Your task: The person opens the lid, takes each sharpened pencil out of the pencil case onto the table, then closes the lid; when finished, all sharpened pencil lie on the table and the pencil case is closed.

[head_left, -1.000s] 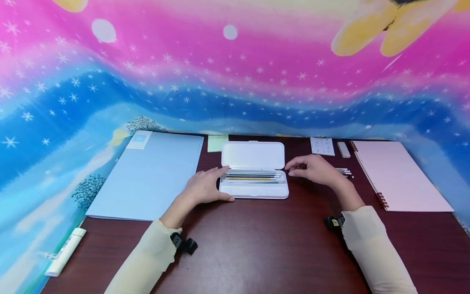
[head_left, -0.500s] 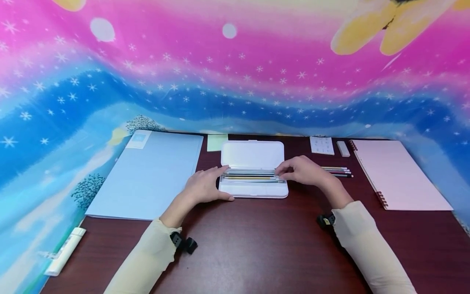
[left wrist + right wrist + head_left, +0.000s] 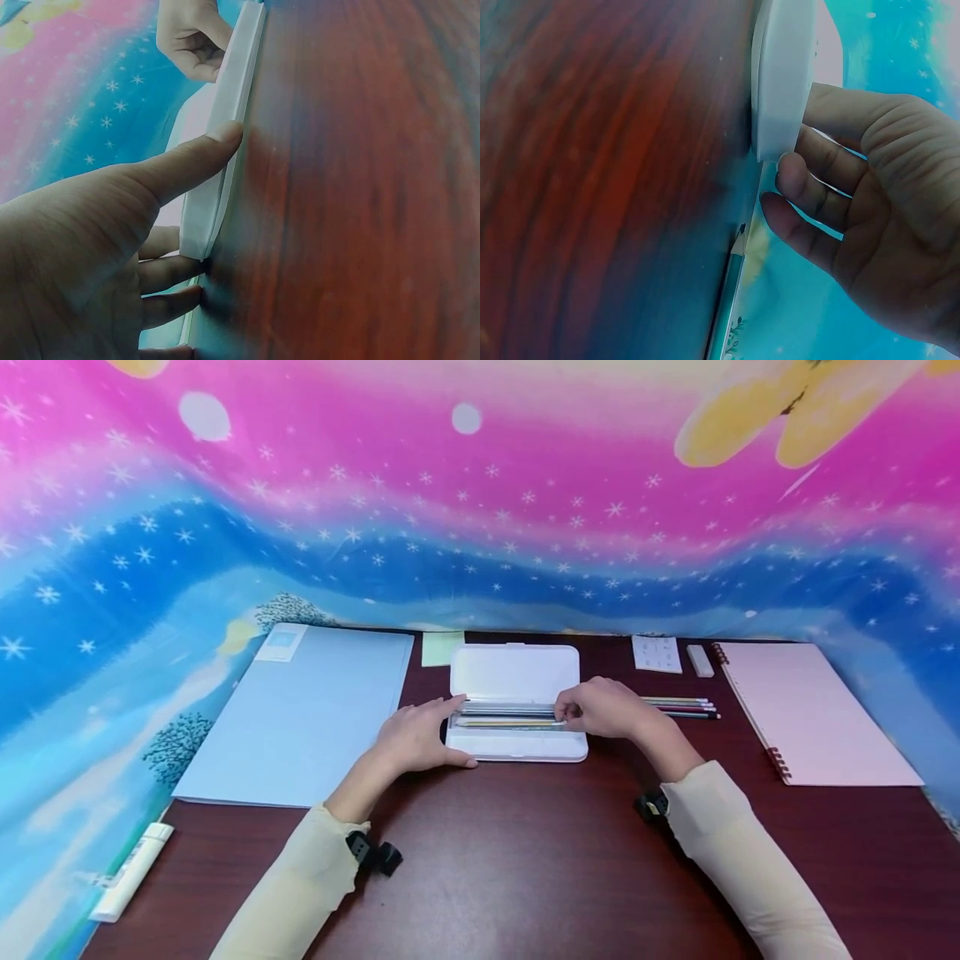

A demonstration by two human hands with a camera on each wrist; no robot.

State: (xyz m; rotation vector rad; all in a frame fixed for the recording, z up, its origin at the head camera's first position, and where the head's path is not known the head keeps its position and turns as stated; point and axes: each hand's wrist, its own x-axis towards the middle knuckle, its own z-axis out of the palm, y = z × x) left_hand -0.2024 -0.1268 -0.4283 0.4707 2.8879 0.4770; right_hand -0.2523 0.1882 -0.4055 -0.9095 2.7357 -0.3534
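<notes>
An open white pencil case (image 3: 517, 747) lies on the table with several pencils (image 3: 506, 723) lengthwise in its tray. My left hand (image 3: 412, 739) holds the case's left end. In the left wrist view its thumb (image 3: 191, 161) lies against the front wall, with fingers spread behind the end. At the other end my right hand (image 3: 603, 710) reaches over the wall. Its thumb and index finger are bent together at the pencils' ends, with the tips hidden behind the case wall (image 3: 784, 90) in the right wrist view. The other fingers curl loosely outside.
Several loose pencils (image 3: 678, 708) lie right of the case, one with a sharpened tip (image 3: 739, 238) pointing at it. A blue folder (image 3: 300, 718) lies left, a pink notebook (image 3: 817, 718) right. An eraser (image 3: 700, 661), a small paper pad (image 3: 657, 654) and green notes (image 3: 441, 648) lie at the back.
My right hand has moved left from beside the case to over its right end, and its fingers have bent down onto the pencils' ends. The left hand has stayed in place.
</notes>
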